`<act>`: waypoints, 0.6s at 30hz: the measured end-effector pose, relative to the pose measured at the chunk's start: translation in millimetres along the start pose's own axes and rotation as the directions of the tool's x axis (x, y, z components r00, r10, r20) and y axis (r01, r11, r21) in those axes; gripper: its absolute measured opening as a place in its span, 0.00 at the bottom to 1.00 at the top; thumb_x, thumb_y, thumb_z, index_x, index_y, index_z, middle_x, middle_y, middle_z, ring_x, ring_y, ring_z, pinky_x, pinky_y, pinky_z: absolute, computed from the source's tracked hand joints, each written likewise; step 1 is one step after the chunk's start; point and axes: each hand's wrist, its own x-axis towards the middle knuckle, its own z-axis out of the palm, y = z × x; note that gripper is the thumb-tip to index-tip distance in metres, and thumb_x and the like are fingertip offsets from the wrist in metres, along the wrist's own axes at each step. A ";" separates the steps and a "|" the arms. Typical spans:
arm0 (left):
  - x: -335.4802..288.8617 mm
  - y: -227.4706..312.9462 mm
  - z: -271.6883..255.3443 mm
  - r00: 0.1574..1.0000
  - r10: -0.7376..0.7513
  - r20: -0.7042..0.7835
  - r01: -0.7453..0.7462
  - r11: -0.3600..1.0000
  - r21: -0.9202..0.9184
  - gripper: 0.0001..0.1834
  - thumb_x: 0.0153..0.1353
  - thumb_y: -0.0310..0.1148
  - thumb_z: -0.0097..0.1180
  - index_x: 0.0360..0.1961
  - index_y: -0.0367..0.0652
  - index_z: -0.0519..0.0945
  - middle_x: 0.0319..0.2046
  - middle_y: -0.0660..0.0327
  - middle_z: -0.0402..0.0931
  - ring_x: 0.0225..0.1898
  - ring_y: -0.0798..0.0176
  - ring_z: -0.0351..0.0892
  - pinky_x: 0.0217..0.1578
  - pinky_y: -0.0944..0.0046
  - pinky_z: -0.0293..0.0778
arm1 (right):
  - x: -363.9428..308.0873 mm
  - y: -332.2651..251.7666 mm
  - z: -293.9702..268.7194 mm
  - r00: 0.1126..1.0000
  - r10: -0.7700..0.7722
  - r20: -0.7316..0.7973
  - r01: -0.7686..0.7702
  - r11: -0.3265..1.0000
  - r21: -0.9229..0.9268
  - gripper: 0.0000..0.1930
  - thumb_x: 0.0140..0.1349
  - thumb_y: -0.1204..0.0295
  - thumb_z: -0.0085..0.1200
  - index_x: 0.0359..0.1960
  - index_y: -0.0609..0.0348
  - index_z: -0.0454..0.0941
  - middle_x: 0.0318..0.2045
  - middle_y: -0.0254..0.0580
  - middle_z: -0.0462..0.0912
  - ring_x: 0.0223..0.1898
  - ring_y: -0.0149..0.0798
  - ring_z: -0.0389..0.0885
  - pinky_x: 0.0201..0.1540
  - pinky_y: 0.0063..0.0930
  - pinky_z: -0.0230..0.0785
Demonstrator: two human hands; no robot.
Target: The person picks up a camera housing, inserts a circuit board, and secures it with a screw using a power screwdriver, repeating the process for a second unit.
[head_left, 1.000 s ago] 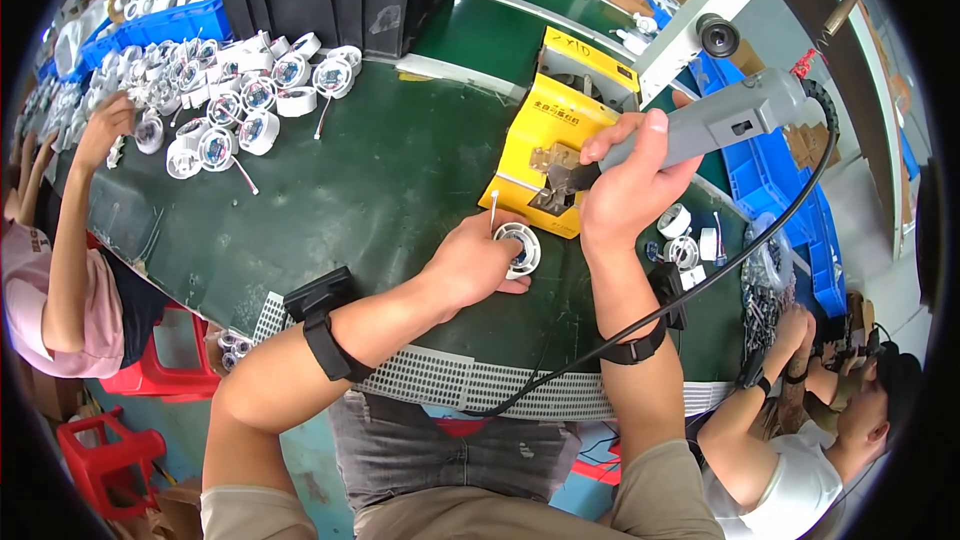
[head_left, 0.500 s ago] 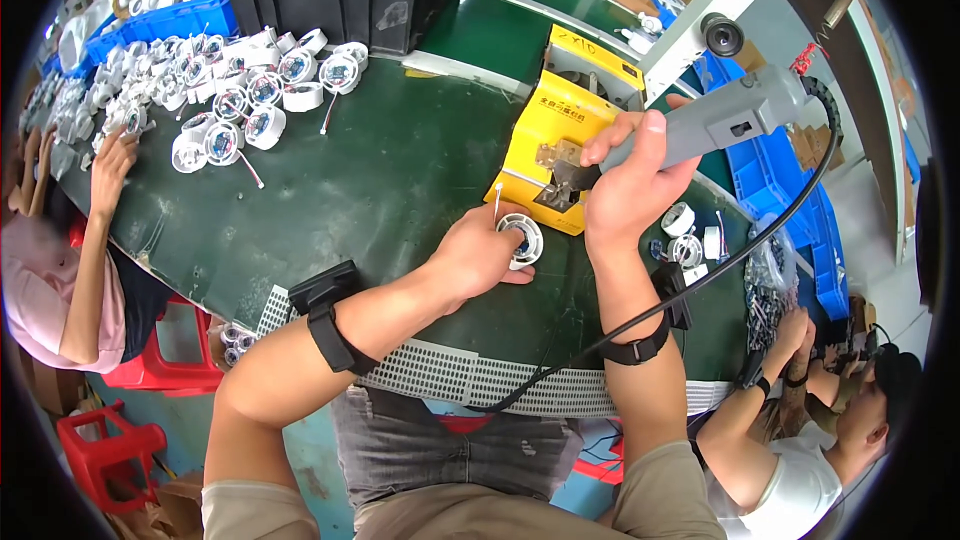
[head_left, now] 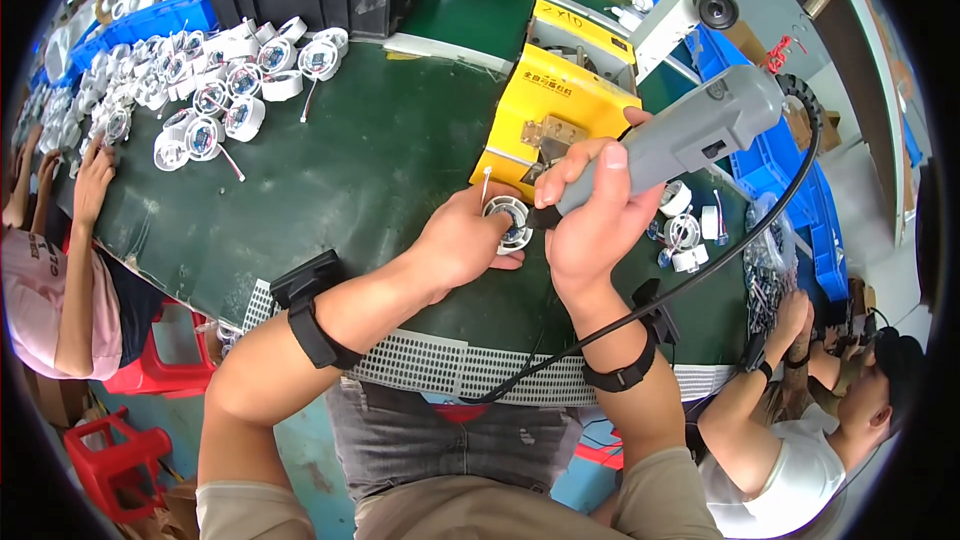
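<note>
Our left fingers pinch the round white housing over the counter while our right fingers wrap the slanted grey screwdriver, whose tip could skid into the circuitry if our hold loosens.

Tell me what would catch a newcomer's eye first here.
A bright yellow machine stands out at upper centre. Below it, the right hand grips a grey tool, its tip at the round white part in the left hand. More white parts crowd the upper left.
</note>
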 end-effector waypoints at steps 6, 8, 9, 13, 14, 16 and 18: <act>2.7 0.7 -1.3 1.000 -0.017 -0.002 0.017 1.000 -0.016 0.17 0.67 0.25 0.40 0.56 0.34 0.67 0.44 0.54 0.73 0.38 0.59 0.81 0.41 0.62 0.83 | 4.2 -3.3 2.7 0.998 0.030 -0.047 -0.027 0.997 0.066 0.19 0.70 0.64 0.39 0.57 0.60 0.55 0.23 0.40 0.70 0.16 0.31 0.68 0.18 0.26 0.66; 2.0 -0.6 -1.1 0.999 -0.030 -0.012 0.030 0.999 -0.029 0.17 0.67 0.25 0.40 0.56 0.34 0.67 0.44 0.54 0.73 0.37 0.59 0.81 0.41 0.62 0.83 | 21.6 -8.6 1.7 0.994 -0.083 -0.072 0.086 0.996 0.037 0.20 0.71 0.61 0.39 0.58 0.59 0.55 0.23 0.40 0.70 0.18 0.32 0.69 0.21 0.28 0.68; 2.6 -0.8 -0.1 0.999 -0.045 -0.019 0.044 0.998 -0.041 0.17 0.67 0.25 0.40 0.56 0.34 0.67 0.44 0.53 0.73 0.36 0.59 0.81 0.40 0.62 0.83 | 36.2 -12.2 -0.9 0.976 -0.196 -0.096 0.197 0.980 0.005 0.21 0.72 0.59 0.38 0.58 0.58 0.55 0.24 0.40 0.70 0.20 0.33 0.70 0.25 0.31 0.70; 1.6 -1.3 -0.4 1.000 -0.015 -0.009 0.015 1.000 -0.018 0.17 0.67 0.25 0.40 0.56 0.34 0.67 0.43 0.53 0.73 0.36 0.58 0.81 0.39 0.62 0.83 | 98.1 -27.9 -4.6 0.879 -0.403 -0.256 0.408 0.912 -0.037 0.22 0.73 0.56 0.37 0.61 0.54 0.53 0.35 0.47 0.77 0.42 0.39 0.76 0.51 0.37 0.66; 1.3 -1.7 -0.7 1.000 -0.023 -0.010 0.023 1.000 -0.015 0.17 0.67 0.25 0.41 0.56 0.34 0.67 0.42 0.53 0.73 0.35 0.58 0.81 0.39 0.62 0.83 | 106.1 -23.9 -9.3 0.879 -0.406 -0.250 0.390 0.914 -0.113 0.22 0.73 0.57 0.37 0.61 0.53 0.53 0.37 0.48 0.78 0.44 0.39 0.76 0.52 0.36 0.65; 2.5 -3.1 -2.5 1.000 -0.025 -0.009 0.024 1.000 -0.016 0.17 0.67 0.25 0.41 0.56 0.34 0.66 0.42 0.53 0.73 0.35 0.58 0.81 0.39 0.63 0.83 | 110.8 -13.3 -26.1 0.965 -0.247 -0.093 0.215 0.940 -0.266 0.18 0.73 0.62 0.40 0.59 0.53 0.54 0.33 0.48 0.78 0.36 0.37 0.78 0.42 0.34 0.70; 3.0 -4.6 -2.5 1.000 -0.028 -0.009 0.028 1.000 0.009 0.17 0.67 0.25 0.41 0.56 0.34 0.67 0.42 0.53 0.73 0.35 0.58 0.81 0.39 0.63 0.83 | 108.3 -5.8 -32.9 0.964 -0.256 -0.069 0.228 0.932 -0.281 0.18 0.73 0.61 0.38 0.58 0.54 0.55 0.30 0.48 0.78 0.30 0.36 0.78 0.36 0.32 0.71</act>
